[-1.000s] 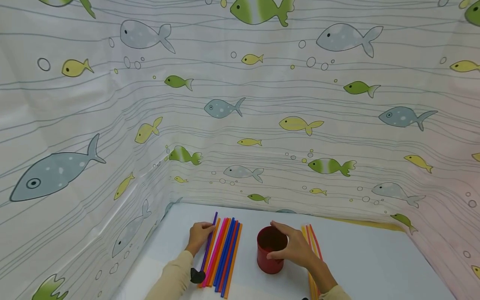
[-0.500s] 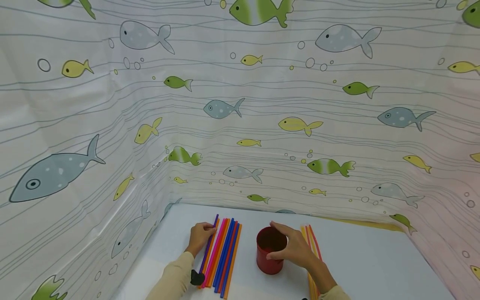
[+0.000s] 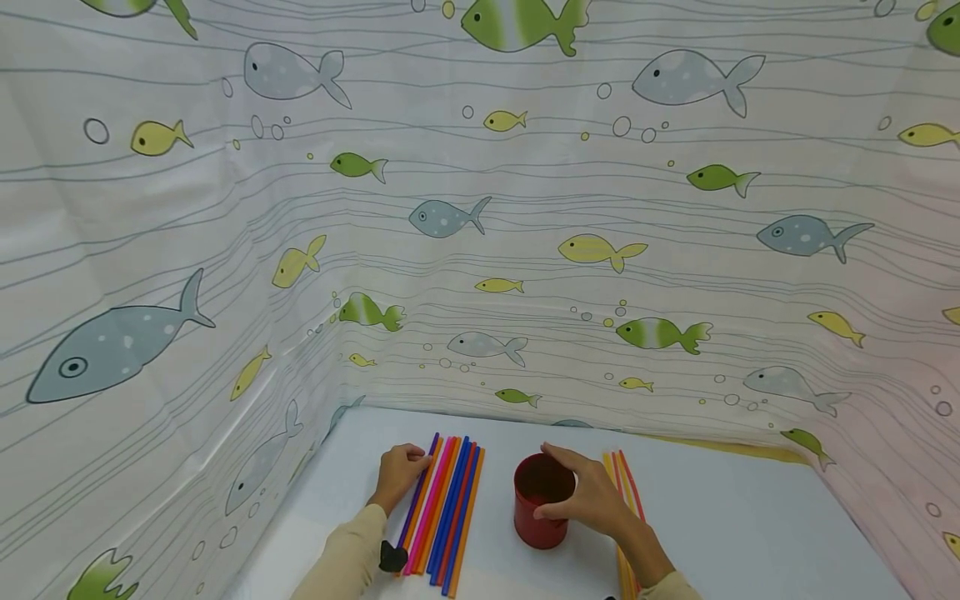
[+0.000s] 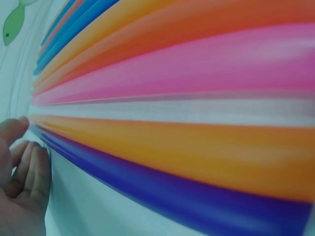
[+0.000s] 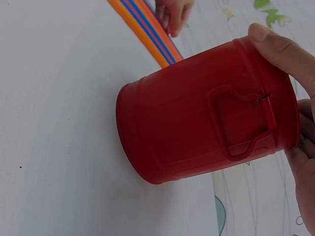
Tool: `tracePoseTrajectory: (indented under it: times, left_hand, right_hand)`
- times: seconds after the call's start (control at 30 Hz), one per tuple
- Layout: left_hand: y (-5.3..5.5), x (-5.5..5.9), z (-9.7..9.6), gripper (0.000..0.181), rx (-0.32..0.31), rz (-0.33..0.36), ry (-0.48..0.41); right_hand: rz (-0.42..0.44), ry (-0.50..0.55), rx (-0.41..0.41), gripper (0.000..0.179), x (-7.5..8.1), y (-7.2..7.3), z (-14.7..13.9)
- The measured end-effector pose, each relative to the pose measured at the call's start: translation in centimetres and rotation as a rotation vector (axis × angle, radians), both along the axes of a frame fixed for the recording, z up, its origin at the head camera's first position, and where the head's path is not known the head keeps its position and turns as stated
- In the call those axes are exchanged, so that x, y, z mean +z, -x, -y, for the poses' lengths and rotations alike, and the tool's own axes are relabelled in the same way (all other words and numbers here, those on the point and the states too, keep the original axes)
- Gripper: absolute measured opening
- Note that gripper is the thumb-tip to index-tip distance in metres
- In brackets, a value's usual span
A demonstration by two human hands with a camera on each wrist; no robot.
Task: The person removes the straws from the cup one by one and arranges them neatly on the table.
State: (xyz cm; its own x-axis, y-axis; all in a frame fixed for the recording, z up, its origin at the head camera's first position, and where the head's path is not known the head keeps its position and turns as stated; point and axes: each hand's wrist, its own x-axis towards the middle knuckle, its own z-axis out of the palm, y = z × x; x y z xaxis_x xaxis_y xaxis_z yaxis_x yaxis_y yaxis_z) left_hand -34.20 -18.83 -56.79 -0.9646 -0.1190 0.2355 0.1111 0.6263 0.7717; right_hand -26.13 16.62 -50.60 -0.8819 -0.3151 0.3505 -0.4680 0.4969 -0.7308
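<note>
My left hand [image 3: 399, 475] is at the left edge of a row of coloured straws [image 3: 448, 512]. Its fingertips are by the far part of a purple straw [image 4: 133, 182], which lies on the table next to an orange straw [image 4: 206, 147]. In the left wrist view, thumb and fingers stand apart beside the straws' far ends; whether they touch the purple straw is hard to tell. My right hand [image 3: 592, 492] grips the rim of a red metal can [image 5: 197, 113], thumb on one side and fingers on the other. The can stands upright on the table and has a wire handle [image 5: 216, 118].
Several yellow and red straws [image 3: 626, 492] lie right of the can, partly hidden by my right forearm. The white table [image 3: 720, 517] meets a fish-patterned curtain [image 3: 525, 250] at the back and sides. A black object [image 3: 393, 557] sits by my left sleeve.
The purple straw has slid slightly toward me, its far end now about level with the neighbouring straws. My left hand has shifted very little. The right hand and the can have stayed put.
</note>
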Motion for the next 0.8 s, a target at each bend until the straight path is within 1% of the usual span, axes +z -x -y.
tracePoseTrajectory:
  times: [0.1,0.17,0.27,0.33,0.43,0.53,0.57,0.67,0.73,0.8]
  left_hand:
    - [0.0,0.1,0.0,0.020,-0.005,0.006,0.004]
    - [0.1,0.1,0.0,0.020,-0.002,0.000,0.014]
    - [0.6,0.0,-0.1,0.020,0.008,-0.010,0.019]
    - [0.9,0.0,-0.3,0.020,0.003,-0.015,0.014]
    - [1.2,0.6,-0.7,0.024,-0.039,-0.053,-0.008]
    - [1.4,1.4,-1.2,0.032,-0.090,-0.097,-0.012]
    - [1.4,1.8,-1.5,0.036,-0.106,-0.102,-0.010]
    - [1.3,2.6,-2.0,0.048,-0.139,-0.088,-0.009]
    - [1.1,2.9,-2.3,0.056,-0.157,-0.070,0.015]
    - [0.9,3.1,-2.4,0.064,-0.169,-0.049,0.039]
  right_hand:
    - [0.000,-0.006,-0.002,0.091,0.0,0.0,0.0]
    - [-0.003,-0.008,-0.002,0.091,0.0,0.0,0.0]
    - [-0.007,-0.007,0.004,0.092,0.0,0.0,0.0]
    - [-0.013,-0.016,0.008,0.093,0.1,0.1,-0.1]
    - [-0.031,-0.041,0.006,0.096,0.3,0.3,-0.1]
    - [-0.065,-0.099,-0.018,0.106,0.6,0.4,-0.1]
    - [-0.075,-0.122,-0.032,0.110,0.8,0.4,-0.1]
    - [-0.116,-0.172,-0.061,0.119,1.4,0.4,-0.3]
    - [-0.147,-0.204,-0.088,0.117,1.7,0.6,-0.6]
    - [-0.193,-0.235,-0.123,0.110,1.7,0.7,-1.1]
